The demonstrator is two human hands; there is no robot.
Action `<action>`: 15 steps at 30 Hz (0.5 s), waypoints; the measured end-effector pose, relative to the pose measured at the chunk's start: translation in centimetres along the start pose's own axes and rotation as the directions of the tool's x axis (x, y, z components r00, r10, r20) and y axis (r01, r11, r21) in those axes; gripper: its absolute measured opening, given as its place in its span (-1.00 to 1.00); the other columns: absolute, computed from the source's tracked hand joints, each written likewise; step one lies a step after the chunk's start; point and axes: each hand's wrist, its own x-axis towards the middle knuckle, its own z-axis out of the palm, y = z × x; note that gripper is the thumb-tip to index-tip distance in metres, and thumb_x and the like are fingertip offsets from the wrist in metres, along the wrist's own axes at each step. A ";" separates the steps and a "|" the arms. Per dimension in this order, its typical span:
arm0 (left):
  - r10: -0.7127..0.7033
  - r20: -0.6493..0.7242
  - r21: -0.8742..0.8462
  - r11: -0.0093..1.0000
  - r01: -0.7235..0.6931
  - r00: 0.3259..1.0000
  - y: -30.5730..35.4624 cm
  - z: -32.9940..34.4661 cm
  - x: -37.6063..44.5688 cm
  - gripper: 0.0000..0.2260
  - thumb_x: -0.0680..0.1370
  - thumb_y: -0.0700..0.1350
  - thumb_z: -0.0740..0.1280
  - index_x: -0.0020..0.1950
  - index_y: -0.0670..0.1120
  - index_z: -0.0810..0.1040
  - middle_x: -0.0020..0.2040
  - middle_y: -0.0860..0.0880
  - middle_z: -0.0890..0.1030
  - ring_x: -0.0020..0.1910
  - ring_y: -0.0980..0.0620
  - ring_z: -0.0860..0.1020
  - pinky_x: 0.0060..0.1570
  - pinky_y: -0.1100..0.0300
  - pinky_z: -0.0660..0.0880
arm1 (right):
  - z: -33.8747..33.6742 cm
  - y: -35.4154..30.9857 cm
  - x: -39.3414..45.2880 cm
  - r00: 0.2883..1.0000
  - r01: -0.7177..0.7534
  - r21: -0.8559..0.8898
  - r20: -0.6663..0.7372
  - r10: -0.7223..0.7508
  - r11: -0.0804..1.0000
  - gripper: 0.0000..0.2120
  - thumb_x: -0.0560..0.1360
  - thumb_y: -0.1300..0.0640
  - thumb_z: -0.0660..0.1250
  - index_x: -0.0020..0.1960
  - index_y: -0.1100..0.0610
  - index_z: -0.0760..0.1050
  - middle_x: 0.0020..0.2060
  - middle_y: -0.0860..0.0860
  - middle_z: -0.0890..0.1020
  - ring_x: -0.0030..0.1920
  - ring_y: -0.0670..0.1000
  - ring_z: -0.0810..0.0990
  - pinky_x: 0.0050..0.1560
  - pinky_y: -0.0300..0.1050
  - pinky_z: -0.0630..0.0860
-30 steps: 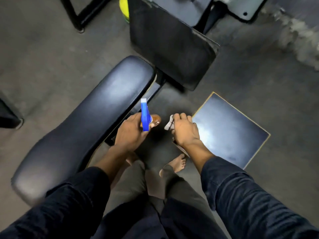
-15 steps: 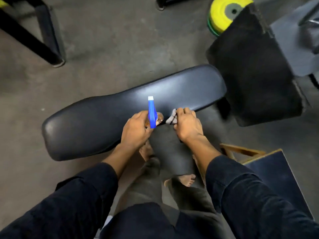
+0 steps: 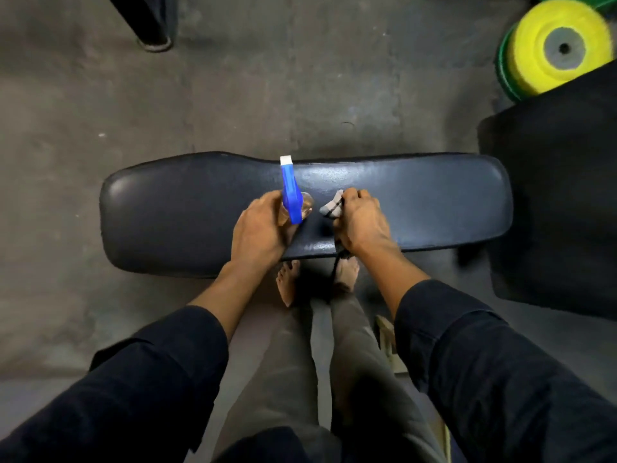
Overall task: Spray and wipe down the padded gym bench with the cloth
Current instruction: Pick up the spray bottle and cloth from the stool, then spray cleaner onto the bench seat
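Note:
A long black padded bench (image 3: 434,202) lies crosswise in front of me, its surface shiny. My left hand (image 3: 258,230) grips a clear spray bottle with a blue trigger head (image 3: 291,193), nozzle pointing away from me over the middle of the pad. Just to the right, my right hand (image 3: 362,225) is closed around a bunched grey cloth (image 3: 331,206), a dark strip of it hanging down past the bench's near edge. Both hands hover over the pad's centre; the bottle's body is mostly hidden by my fingers.
A yellow weight plate (image 3: 554,48) leans at the far right, beside a large black pad (image 3: 561,202) next to the bench's right end. A black frame leg (image 3: 147,21) stands at the far left on the concrete floor. My bare feet (image 3: 288,284) are under the bench's near edge.
The view has swung so the bench now lies square across in front of me. Both hands, still holding bottle and cloth, have come over the middle of the pad.

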 end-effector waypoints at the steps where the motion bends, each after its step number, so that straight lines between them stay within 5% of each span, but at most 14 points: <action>1: -0.016 -0.008 -0.001 1.000 0.016 1.000 -0.4 0.1 0.4 -0.60 0.48 0.29 0.30 0.22 0.13 0.59 0.12 0.04 0.69 0.11 -0.10 0.63 0.04 0.00 0.54 | 0.4 -0.3 0.9 1.000 0.009 0.001 0.008 -0.009 1.000 -0.54 0.62 0.10 0.40 0.44 0.20 0.36 0.39 0.20 0.46 0.39 0.25 0.45 0.28 0.13 0.53; 7: -0.081 -0.081 -0.045 0.996 0.078 0.993 -0.8 0.3 2.5 -0.59 0.50 0.31 0.32 0.22 0.10 0.60 0.15 0.02 0.70 0.14 -0.12 0.63 0.12 -0.05 0.58 | 2.4 -1.2 6.0 0.998 0.049 0.015 0.043 -0.050 0.999 -0.57 0.63 0.10 0.40 0.40 0.23 0.37 0.36 0.23 0.47 0.36 0.28 0.48 0.19 0.11 0.53; 15: -0.133 -0.120 -0.061 0.990 0.126 0.984 -1.0 1.3 4.3 -0.73 0.55 0.07 0.52 0.20 0.04 0.62 0.13 0.00 0.70 0.11 -0.12 0.63 0.14 -0.04 0.56 | 4.2 -1.1 9.1 0.992 0.051 -0.006 0.112 -0.050 0.999 -0.57 0.64 0.19 0.37 0.45 0.29 0.35 0.37 0.28 0.46 0.39 0.33 0.48 0.36 0.16 0.52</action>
